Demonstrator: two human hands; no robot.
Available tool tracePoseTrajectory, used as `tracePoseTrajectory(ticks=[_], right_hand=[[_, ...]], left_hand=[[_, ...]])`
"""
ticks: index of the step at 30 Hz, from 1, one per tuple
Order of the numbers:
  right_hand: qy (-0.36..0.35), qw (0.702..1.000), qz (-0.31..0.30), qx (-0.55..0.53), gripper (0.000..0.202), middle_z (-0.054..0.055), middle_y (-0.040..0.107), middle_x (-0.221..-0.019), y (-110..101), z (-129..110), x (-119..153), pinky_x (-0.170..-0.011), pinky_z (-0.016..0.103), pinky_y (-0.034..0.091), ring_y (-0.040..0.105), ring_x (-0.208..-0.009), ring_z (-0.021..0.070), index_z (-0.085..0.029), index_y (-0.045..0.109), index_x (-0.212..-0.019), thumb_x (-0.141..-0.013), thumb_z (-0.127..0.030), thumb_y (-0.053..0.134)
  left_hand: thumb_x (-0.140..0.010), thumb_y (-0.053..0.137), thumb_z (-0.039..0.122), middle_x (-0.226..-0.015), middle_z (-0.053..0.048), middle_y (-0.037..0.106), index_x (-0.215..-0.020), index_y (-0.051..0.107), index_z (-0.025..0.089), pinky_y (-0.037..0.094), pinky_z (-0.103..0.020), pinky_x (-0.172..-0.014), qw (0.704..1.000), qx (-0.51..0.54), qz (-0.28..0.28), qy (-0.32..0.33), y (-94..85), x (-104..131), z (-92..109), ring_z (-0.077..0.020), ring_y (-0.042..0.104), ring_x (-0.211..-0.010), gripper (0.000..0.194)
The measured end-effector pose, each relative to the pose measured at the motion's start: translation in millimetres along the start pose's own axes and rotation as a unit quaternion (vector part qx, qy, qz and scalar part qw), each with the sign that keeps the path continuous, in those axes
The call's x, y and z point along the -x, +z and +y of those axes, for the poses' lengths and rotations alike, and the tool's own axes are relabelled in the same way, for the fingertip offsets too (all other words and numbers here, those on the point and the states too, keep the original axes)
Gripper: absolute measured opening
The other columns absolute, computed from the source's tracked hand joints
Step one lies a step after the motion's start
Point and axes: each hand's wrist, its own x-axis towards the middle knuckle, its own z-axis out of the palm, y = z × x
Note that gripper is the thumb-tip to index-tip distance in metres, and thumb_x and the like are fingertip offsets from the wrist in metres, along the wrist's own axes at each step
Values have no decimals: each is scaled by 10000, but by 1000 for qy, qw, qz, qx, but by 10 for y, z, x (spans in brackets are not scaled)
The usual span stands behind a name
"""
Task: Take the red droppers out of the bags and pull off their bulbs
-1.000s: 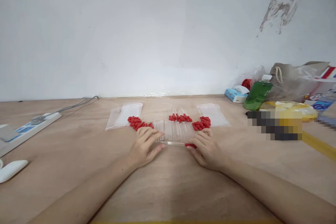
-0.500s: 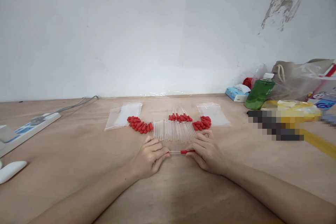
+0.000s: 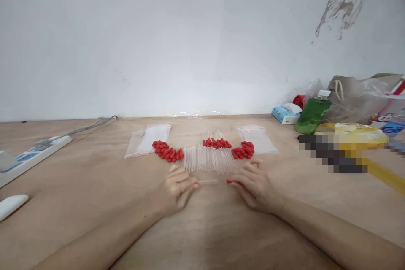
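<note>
My left hand (image 3: 180, 189) pinches one end of a clear dropper tube (image 3: 209, 182), which points right and looks blurred. Facing it, my right hand (image 3: 255, 185) is closed on a red rubber bulb (image 3: 228, 181); only the bulb's tip shows between the fingers. A gap separates tube and bulb. Just beyond my hands lies a row of loose clear tubes (image 3: 202, 161). Behind that row are several droppers with red bulbs fitted (image 3: 217, 142). Loose red bulbs lie in a left pile (image 3: 167, 151) and a right pile (image 3: 243, 150).
Clear plastic bags lie at left (image 3: 142, 143) and right (image 3: 259, 140). A power strip (image 3: 31, 156) and a white object (image 3: 12, 206) are at far left. On the right stand a tissue pack (image 3: 284, 114), a green bottle (image 3: 311, 114) and yellow packaging (image 3: 363, 133).
Tube and bulb were together between my hands and are now apart. My left hand has moved slightly left with the tube; my right hand has shifted slightly right with the bulb.
</note>
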Motion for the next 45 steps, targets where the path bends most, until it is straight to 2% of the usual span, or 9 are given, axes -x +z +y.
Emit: tracePoseTrajectory(ticks=[5, 9, 14, 18, 21, 25, 32, 40, 45], right_hand=[[96, 991, 52, -76, 120, 49, 608, -808, -23, 195, 43, -702, 310, 394, 547, -753, 155, -188, 575, -899, -816, -197, 489], [146, 975, 98, -134, 196, 68, 571, -856, 11, 260, -67, -709, 303, 443, 543, -811, 164, -196, 593, -971, -820, -226, 470], [296, 938, 130, -127, 250, 47, 581, -769, -109, 648, -406, -626, 287, 438, 530, -684, 142, -169, 612, -960, -776, -303, 510], [422, 871, 143, -209, 305, 43, 604, -749, -247, 938, -667, -555, 242, 416, 515, -620, 115, -144, 595, -854, -660, -377, 628], [476, 841, 120, -226, 323, 38, 609, -702, -257, 1037, -688, -472, 224, 360, 485, -559, 105, -156, 606, -749, -598, -436, 665], [482, 844, 64, -226, 327, 12, 588, -612, -158, 1177, -538, -416, 218, 305, 436, -472, 84, -162, 614, -722, -580, -452, 665], [439, 875, -56, -196, 251, 10, 623, -649, -105, 1323, -426, -501, 219, 383, 524, -565, 108, -166, 602, -717, -594, -376, 661], [428, 878, -117, -179, 218, 12, 644, -678, -184, 1347, -427, -539, 220, 415, 560, -628, 127, -170, 607, -675, -595, -367, 657], [414, 879, -147, -185, 179, 10, 639, -646, -210, 1312, -431, -551, 230, 426, 562, -623, 133, -174, 608, -651, -606, -343, 643]], left_hand=[[-867, 407, 203, -718, -31, 519, -996, 590, 147, 400, -271, -646, 988, -11, 67, -139, 3, 23, -186, -138, 499, -676, 231], [-874, 375, 205, -735, -39, 511, -1088, 539, 126, 431, -270, -655, 981, -30, 88, -171, 55, -67, -261, -147, 514, -695, 281], [-857, 408, 201, -810, -30, 591, -890, 538, 173, 416, -288, -695, 982, -53, 80, -160, 128, -253, -366, -156, 532, -752, 137], [-841, 413, 162, -678, -14, 567, -742, 522, 176, 392, -279, -639, 988, -89, 72, -105, 214, -403, -374, -147, 506, -646, 149], [-832, 418, 136, -656, -16, 560, -722, 533, 175, 384, -278, -632, 990, -107, 50, -77, 251, -458, -355, -149, 496, -639, 164], [-829, 436, 137, -675, -22, 573, -758, 564, 175, 388, -278, -641, 992, -106, 47, -58, 262, -453, -348, -152, 499, -661, 151], [-835, 456, 150, -710, -24, 615, -822, 606, 179, 417, -274, -647, 995, -60, 65, -41, 303, -398, -368, -146, 539, -679, 153], [-814, 497, 322, -799, -54, 630, -945, 633, 200, 401, -346, -730, 997, -42, -19, -69, 196, -381, -246, -183, 553, -765, 225], [-750, 546, 459, -860, -55, 594, -982, 631, 221, 367, -366, -746, 994, -69, -9, -88, 143, -355, -215, -200, 518, -809, 343]])
